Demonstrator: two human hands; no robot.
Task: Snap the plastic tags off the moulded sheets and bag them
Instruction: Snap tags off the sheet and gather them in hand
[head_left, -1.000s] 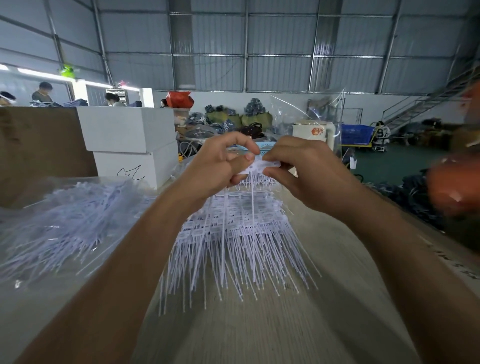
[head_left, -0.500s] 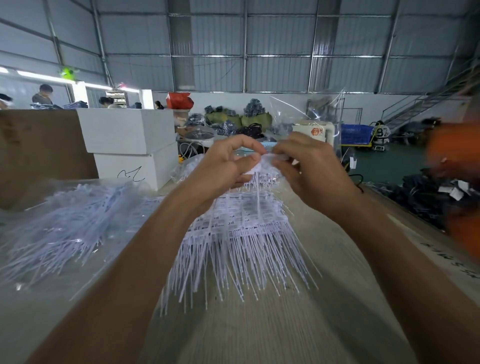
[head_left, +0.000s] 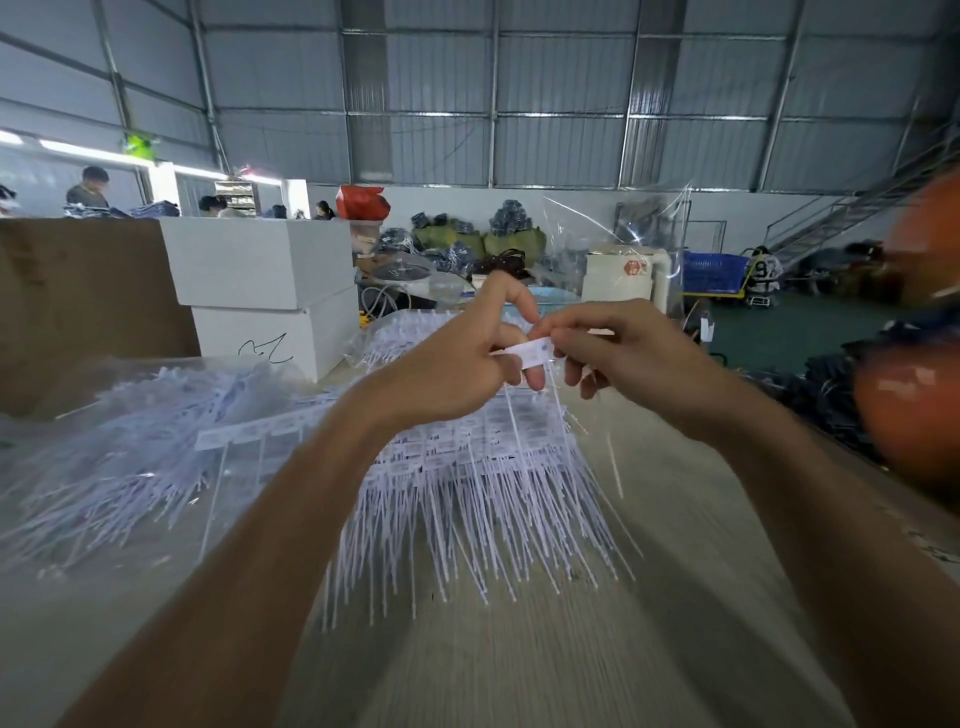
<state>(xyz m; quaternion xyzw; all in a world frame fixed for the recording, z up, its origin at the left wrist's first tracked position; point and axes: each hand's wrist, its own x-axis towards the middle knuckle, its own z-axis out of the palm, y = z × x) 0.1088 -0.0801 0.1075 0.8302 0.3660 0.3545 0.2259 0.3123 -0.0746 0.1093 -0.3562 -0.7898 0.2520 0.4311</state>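
Far left, loose tags (head_left: 119, 457) heaped in clear plastic. Centre, plenty of moulded sheets (head_left: 467, 467) unsnapped on the table (head_left: 519, 665). Above them, left hand (head_left: 457, 358) and right hand (head_left: 623, 353) both pinch one tag strip (head_left: 530, 352), mid-snap. Long way to go.

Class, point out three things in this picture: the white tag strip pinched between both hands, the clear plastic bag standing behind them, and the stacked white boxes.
White tag strip (head_left: 530, 352), head view, its flat face.
Clear plastic bag (head_left: 618, 228), head view, upper wall.
Stacked white boxes (head_left: 249, 260), head view, top box's front.

Thin white plastic tags (head_left: 467, 499), glossy clear bag (head_left: 623, 228), matt worktable (head_left: 519, 665)
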